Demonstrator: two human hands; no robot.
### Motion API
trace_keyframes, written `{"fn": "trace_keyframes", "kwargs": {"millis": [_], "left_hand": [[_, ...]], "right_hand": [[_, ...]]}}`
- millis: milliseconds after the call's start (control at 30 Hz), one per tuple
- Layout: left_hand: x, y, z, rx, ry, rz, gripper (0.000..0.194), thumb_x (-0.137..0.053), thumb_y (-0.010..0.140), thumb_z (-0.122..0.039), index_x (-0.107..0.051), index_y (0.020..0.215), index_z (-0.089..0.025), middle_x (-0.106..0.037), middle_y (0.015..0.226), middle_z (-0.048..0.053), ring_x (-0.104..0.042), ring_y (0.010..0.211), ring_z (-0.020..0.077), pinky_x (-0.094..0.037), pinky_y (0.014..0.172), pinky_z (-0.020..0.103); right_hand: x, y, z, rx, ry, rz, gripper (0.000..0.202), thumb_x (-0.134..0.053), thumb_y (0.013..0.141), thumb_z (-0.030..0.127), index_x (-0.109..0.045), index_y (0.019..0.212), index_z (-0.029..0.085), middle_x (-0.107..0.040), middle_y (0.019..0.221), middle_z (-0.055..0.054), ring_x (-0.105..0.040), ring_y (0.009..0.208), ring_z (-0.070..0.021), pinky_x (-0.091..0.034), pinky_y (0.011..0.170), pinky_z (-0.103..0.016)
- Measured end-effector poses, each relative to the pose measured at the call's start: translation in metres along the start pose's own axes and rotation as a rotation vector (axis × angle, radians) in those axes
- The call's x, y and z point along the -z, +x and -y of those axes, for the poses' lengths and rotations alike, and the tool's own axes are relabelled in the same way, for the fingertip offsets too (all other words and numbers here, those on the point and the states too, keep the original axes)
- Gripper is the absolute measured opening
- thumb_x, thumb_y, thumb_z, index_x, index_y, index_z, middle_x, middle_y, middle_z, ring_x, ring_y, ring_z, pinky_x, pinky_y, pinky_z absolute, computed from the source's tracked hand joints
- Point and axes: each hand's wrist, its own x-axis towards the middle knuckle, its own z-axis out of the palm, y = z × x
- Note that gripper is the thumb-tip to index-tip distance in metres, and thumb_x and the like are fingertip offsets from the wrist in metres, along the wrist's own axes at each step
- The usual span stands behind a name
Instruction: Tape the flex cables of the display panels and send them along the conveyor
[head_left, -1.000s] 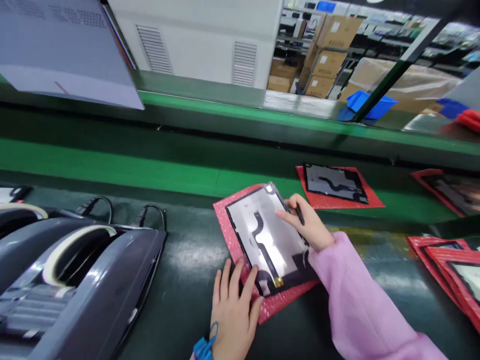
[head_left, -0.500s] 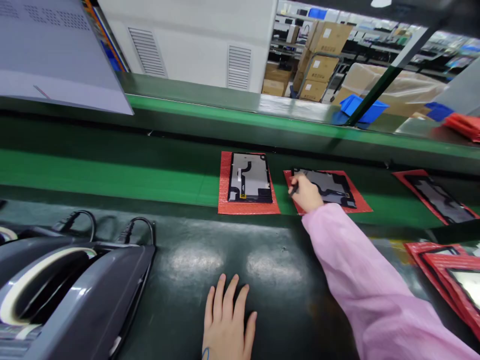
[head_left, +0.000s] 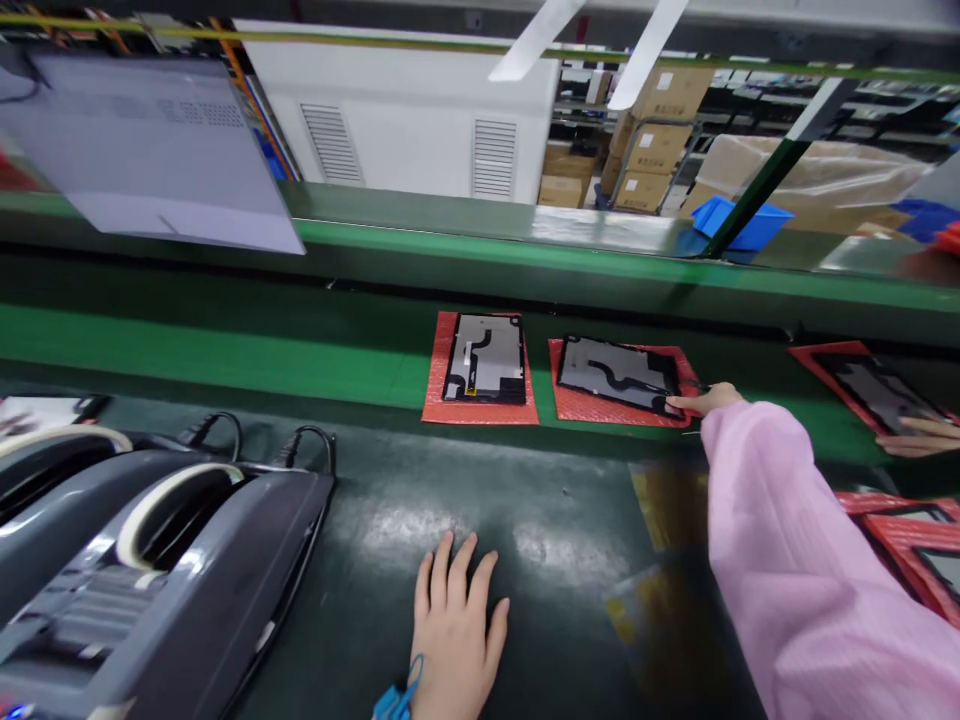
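Grey panel (head_left: pixel 619 372) lies on a red sheet (head_left: pixel 600 405) on the green belt (head_left: pixel 360 375), with my right hand (head_left: pixel 718 397) at its lower right corner, thumb against it; I can't tell whether the fingers close on it. My left hand (head_left: pixel 454 635) rests open, fingers apart, on the dark bench (head_left: pixel 375 600). I see a second panel (head_left: pixel 487 360) just left and another person's hand (head_left: pixel 921 437) at a panel farther right

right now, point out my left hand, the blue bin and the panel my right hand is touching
left hand (head_left: pixel 454 640), head view, back of hand
blue bin (head_left: pixel 756 228), head view, front side
panel (head_left: pixel 616 374), head view, grey back
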Motion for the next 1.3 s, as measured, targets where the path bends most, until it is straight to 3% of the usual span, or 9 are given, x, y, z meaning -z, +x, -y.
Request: {"fn": "trace_keyframes", "kwargs": {"millis": [133, 300, 533, 633, 800, 900, 1000, 1133, 1300], "left_hand": [[0.006, 0.003, -0.01, 0.16, -0.389, 0.067, 0.031, -0.048, 0.097, -0.018, -0.066, 0.121, -0.023, -0.066, 0.134, 0.011, -0.05, 0.14, 0.0315, -0.042, 0.115, 0.056], [0.006, 0.037, -0.044, 0.432, -1.319, 0.39, 0.027, -0.057, 0.098, -0.031, -0.065, 0.123, -0.023, -0.067, 0.133, 0.013, -0.059, 0.131, 0.0266, -0.044, 0.116, 0.05], [-0.015, 0.1, -0.081, 0.595, -1.486, 0.445, 0.039, -0.066, 0.098, -0.037, -0.06, 0.131, -0.018, -0.063, 0.131, 0.011, -0.066, 0.11, 0.0262, -0.058, 0.091, 0.048], [-0.011, 0.108, -0.075, 0.687, -1.5, 0.439, 0.038, -0.066, 0.098, -0.037, -0.06, 0.131, -0.018, -0.063, 0.131, 0.011, -0.066, 0.11, 0.0261, -0.058, 0.091, 0.047], [0.008, 0.099, -0.044, 0.866, -1.467, 0.395, 0.035, -0.066, 0.098, -0.038, -0.063, 0.125, -0.017, -0.066, 0.124, 0.009, -0.069, 0.102, 0.0239, -0.059, 0.087, 0.044], [0.02, 0.081, -0.022, 0.973, -1.413, 0.341, 0.045, -0.082, 0.078, -0.042, -0.068, 0.112, -0.015, -0.075, 0.099, 0.005, -0.072, 0.085, 0.0221, -0.059, 0.077, 0.035], [0.028, 0.055, -0.006, 1.065, -1.351, 0.297, 0.053, -0.086, 0.058, -0.038, -0.069, 0.103, -0.016, -0.077, 0.086, 0.003, -0.074, 0.082, 0.0256, -0.058, 0.071, 0.032], [0.034, 0.022, 0.004, 1.083, -1.194, 0.289, 0.052, -0.08, 0.062, -0.043, -0.069, 0.105, -0.016, -0.078, 0.101, 0.009, -0.072, 0.105, 0.0353, -0.06, 0.083, 0.04], [0.036, -0.006, -0.003, 0.729, -0.799, 0.156, 0.064, -0.063, 0.086, -0.049, -0.056, 0.141, -0.018, -0.063, 0.14, 0.013, -0.053, 0.138, 0.0356, -0.04, 0.118, 0.052]], "right_hand": [[-0.005, -0.024, 0.007, -0.123, 0.034, 0.107, 0.042, -0.096, 0.057, 0.032, -0.055, 0.065, 0.026, -0.052, 0.052, 0.001, -0.049, 0.046, -0.0185, -0.043, 0.044, -0.036], [-0.005, -0.094, 0.012, -0.085, 0.276, 0.256, 0.027, -0.087, 0.068, 0.03, -0.061, 0.075, 0.023, -0.062, 0.064, 0.0, -0.052, 0.049, -0.0132, -0.048, 0.044, -0.027], [-0.018, -0.257, -0.044, 0.062, 0.51, 0.243, 0.037, -0.083, 0.074, 0.047, -0.061, 0.093, 0.025, -0.073, 0.091, -0.004, -0.072, 0.091, -0.0248, -0.061, 0.075, -0.035], [-0.006, -0.299, -0.077, 0.111, 0.358, 0.409, 0.036, -0.08, 0.079, 0.052, -0.055, 0.082, 0.027, -0.068, 0.071, 0.001, -0.07, 0.072, -0.0222, -0.058, 0.066, -0.033], [0.049, -0.303, -0.112, 0.176, 0.207, 0.367, 0.039, -0.052, 0.098, 0.063, -0.058, 0.087, 0.026, -0.069, 0.072, -0.001, -0.063, 0.059, -0.0184, -0.051, 0.061, -0.032], [0.067, -0.295, -0.124, 0.154, 0.142, 0.255, 0.047, -0.043, 0.1, 0.065, -0.067, 0.107, 0.025, -0.061, 0.064, 0.001, -0.054, 0.052, -0.0179, -0.048, 0.057, -0.033], [0.062, -0.292, -0.13, 0.18, 0.117, 0.234, 0.038, -0.054, 0.097, 0.061, -0.066, 0.104, 0.026, -0.057, 0.062, 0.003, -0.056, 0.057, -0.0183, -0.05, 0.062, -0.032], [0.044, -0.295, -0.127, 0.201, 0.083, 0.368, 0.032, -0.069, 0.089, 0.056, -0.061, 0.086, 0.025, -0.063, 0.066, 0.002, -0.059, 0.058, -0.0169, -0.047, 0.058, -0.029], [0.028, -0.297, -0.121, 0.247, 0.022, 0.414, 0.03, -0.072, 0.086, 0.052, -0.059, 0.081, 0.025, -0.062, 0.064, 0.003, -0.055, 0.054, -0.015, -0.043, 0.053, -0.028]]}}
